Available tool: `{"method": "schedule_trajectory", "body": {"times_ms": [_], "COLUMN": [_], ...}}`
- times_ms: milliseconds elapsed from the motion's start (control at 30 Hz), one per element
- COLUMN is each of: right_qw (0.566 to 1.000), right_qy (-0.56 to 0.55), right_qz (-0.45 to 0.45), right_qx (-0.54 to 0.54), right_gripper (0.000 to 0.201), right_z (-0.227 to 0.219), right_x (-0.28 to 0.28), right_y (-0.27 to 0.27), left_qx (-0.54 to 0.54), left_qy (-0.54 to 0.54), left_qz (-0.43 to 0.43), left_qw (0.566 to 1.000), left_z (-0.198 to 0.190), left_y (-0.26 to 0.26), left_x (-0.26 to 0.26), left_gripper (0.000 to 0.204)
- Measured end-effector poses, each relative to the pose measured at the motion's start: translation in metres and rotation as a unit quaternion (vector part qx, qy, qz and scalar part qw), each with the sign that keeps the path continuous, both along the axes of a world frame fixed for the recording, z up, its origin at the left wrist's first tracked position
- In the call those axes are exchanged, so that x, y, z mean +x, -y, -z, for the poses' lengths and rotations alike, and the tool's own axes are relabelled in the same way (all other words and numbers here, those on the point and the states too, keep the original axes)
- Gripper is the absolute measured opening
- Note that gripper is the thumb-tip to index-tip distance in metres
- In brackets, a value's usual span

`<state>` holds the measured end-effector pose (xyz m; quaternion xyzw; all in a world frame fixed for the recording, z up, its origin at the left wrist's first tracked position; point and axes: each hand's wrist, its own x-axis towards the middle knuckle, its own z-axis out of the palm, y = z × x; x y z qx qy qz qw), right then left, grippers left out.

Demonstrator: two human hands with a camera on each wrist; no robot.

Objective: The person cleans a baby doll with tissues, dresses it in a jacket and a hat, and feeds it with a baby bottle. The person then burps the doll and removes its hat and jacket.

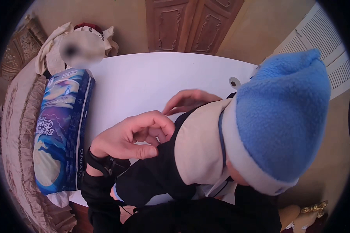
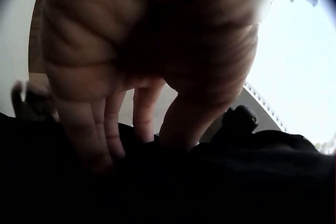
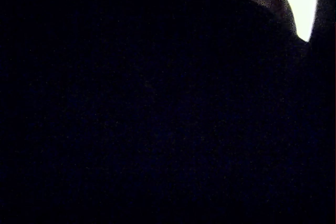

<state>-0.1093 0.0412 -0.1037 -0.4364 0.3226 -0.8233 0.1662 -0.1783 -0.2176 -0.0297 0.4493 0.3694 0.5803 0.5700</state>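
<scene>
A small figure wears a blue fleece hat (image 1: 282,116) with a white band, a beige collar (image 1: 200,141) and a black garment (image 1: 159,178). My left hand (image 1: 134,134), with a black watch at its wrist, touches the garment beside the collar, fingers loosely bent and thumb apart. In the left wrist view, the fingers and thumb of the left hand (image 2: 147,61) reach down to black cloth (image 2: 157,187). Across the figure's far side lies my right hand (image 1: 190,101), its fingertips partly hidden. Nearly all of the right wrist view is dark.
A blue and purple package (image 1: 60,128) lies at the left of the white table (image 1: 144,73). Behind it are pale clothes (image 1: 52,50). A small roll (image 1: 234,82) sits near the table's far right edge. Beyond the table are wooden doors (image 1: 190,25).
</scene>
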Motion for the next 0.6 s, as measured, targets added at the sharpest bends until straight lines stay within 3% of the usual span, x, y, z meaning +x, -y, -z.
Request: {"method": "schedule_trajectory", "body": {"times_ms": [167,233,367,433,467,500,567,600], "right_qw": [1.0,1.0,0.999,0.999,0.998,0.998,0.998,0.997], "right_qy": [-0.006,-0.013,-0.033,-0.043,-0.048,-0.053,-0.061,-0.064], "right_qz": [-0.011,-0.013,-0.013,-0.014,-0.015,-0.015,-0.015,-0.014], "right_qx": [-0.005,-0.008,-0.017,-0.023,-0.025,-0.027,-0.031,-0.033], "right_gripper": [0.046,0.047,0.047,0.047,0.047,0.047,0.047,0.047], "right_z": [-0.004,-0.008,-0.013,-0.015,-0.016,-0.017,-0.019,-0.019], "right_x": [0.004,0.009,0.019,0.022,0.024,0.026,0.03,0.032], "right_y": [-0.003,-0.005,-0.01,-0.012,-0.012,-0.013,-0.015,-0.017], "left_qx": [-0.005,0.117,0.148,0.124,0.122,0.102,0.161,0.094], "left_qy": [-0.074,-0.231,-0.277,-0.152,-0.189,-0.246,-0.326,-0.263], "left_qz": [-0.037,0.027,0.015,-0.188,-0.159,-0.06,0.083,0.124], "left_qw": [0.997,0.966,0.949,0.962,0.961,0.962,0.928,0.952], "left_z": [-0.007,-0.005,-0.004,-0.011,-0.013,-0.01,-0.018,-0.026], "left_y": [0.002,-0.003,-0.013,-0.03,-0.037,-0.036,-0.047,-0.045], "left_x": [-0.003,-0.019,-0.027,-0.005,0.0,-0.004,0.002,0.001], "left_gripper": [0.043,0.047,0.059,0.077,0.086,0.089,0.088,0.088]}}
